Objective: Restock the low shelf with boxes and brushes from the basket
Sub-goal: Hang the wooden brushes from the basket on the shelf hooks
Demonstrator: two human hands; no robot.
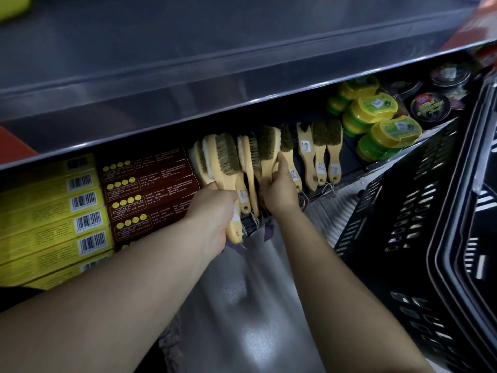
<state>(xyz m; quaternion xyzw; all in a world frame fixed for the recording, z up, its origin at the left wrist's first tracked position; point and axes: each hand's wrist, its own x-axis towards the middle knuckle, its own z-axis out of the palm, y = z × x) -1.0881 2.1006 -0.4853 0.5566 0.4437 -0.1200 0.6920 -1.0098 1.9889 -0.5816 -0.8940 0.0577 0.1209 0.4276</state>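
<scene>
**Inspector:** Position of the brushes?

**Assessor:** They stand in a row [320, 146] on the low shelf [351, 158], just past twelve o'clock of frame centre, heads up and handles toward the person. Most are upright; those at the left end lean.

**Inspector:** Hands?

**Assessor:** The left hand [212, 211] has its fingers curled round the handle of a wooden brush [226, 157] at the row's left end. More brush heads lie behind it, and I cannot tell whether they are in the same grip. The right hand [279, 192], just beside at three o'clock, grips the handle of a second brush [269, 146], thumb pointing up.

**Inspector:** Boxes?

**Assessor:** Brown boxes [150, 184] are stacked at nine o'clock of the brushes, touching the leftmost ones. Yellow boxes [48, 216] with barcodes are stacked further out at nine.

**Inspector:** Surroundings?

**Assessor:** Green-and-yellow tins [376, 114] are at two o'clock of the row, with black tins [430, 106] beyond them. The black basket [403, 211] stands at four o'clock. The upper shelf [215, 76] overhangs at twelve.
</scene>
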